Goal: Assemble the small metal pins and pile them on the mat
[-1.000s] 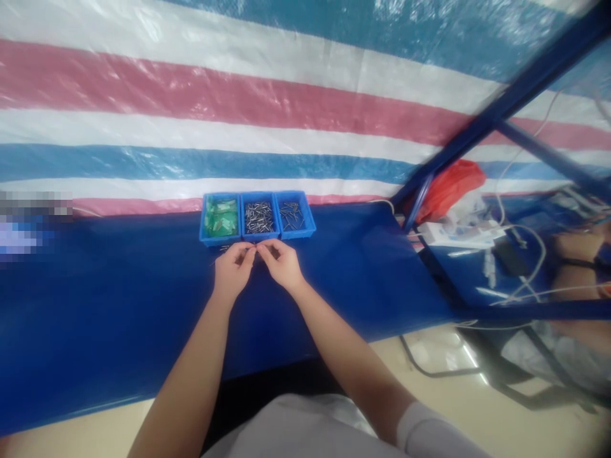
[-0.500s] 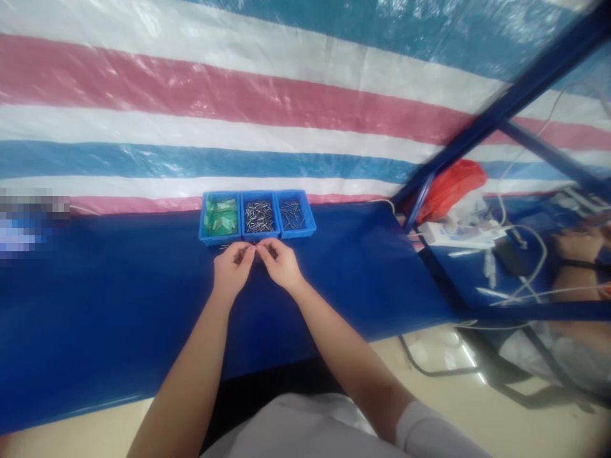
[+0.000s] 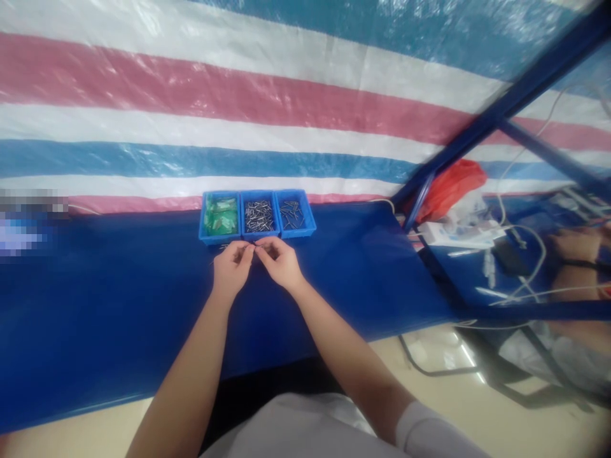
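Note:
My left hand and my right hand meet fingertip to fingertip just in front of the bins. Both are closed in a pinch, and whatever sits between the fingertips is too small to make out. Directly behind them stand three joined blue bins. The left bin has green-tinted packets in it. Many short metal pins or screws fill the middle bin, and fewer dark, thin metal pieces lie in the right bin. A few thin pieces show beside my left fingers.
The blue tabletop runs along a striped plastic sheet. A blue metal frame rises on the right. Beyond it are a red bag, white cables, a white box and another person's hand.
My two hands stay pinched together in almost the same place, with only a very slight shift of the fingers. The other person's hand at the right has moved a little.

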`<state>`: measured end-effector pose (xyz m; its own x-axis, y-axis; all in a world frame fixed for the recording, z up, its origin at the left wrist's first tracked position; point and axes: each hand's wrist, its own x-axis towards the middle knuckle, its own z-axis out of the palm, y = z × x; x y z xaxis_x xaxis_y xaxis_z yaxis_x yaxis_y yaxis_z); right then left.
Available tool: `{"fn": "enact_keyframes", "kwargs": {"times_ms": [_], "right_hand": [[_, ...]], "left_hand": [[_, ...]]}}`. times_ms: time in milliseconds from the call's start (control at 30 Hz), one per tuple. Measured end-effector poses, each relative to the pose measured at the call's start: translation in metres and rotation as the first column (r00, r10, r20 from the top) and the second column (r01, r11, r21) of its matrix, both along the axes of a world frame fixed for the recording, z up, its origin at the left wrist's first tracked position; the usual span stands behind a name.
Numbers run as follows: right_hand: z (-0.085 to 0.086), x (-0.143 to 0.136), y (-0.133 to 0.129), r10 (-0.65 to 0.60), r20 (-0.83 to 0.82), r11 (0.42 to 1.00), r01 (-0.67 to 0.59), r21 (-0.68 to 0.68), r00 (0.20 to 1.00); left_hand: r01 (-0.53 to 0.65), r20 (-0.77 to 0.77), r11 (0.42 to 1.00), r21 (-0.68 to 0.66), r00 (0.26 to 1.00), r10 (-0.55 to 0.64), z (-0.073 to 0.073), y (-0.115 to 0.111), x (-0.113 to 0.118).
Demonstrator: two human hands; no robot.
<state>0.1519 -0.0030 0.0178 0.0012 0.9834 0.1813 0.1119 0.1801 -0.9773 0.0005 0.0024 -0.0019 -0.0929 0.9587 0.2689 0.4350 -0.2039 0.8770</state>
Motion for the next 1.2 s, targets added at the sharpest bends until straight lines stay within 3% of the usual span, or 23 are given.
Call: {"fn": "enact_keyframes", "kwargs": {"times_ms": [867,1200], "right_hand": [[-0.0004,0.002,0.0,0.008,0.053,1.0,-0.008,-0.01,0.999],[0.0008,0.0011,-0.0006,-0.002,0.0,1.0,0.002,0.008,1.0]], "left_hand": [[0.027,0.047,1.0,0.011,0.999,-0.027,0.0041,-0.0017,0.0006],[0.007,0.01,1.0,0.016,1.0,-0.007,0.001,-0.0007,0.0006]]}}
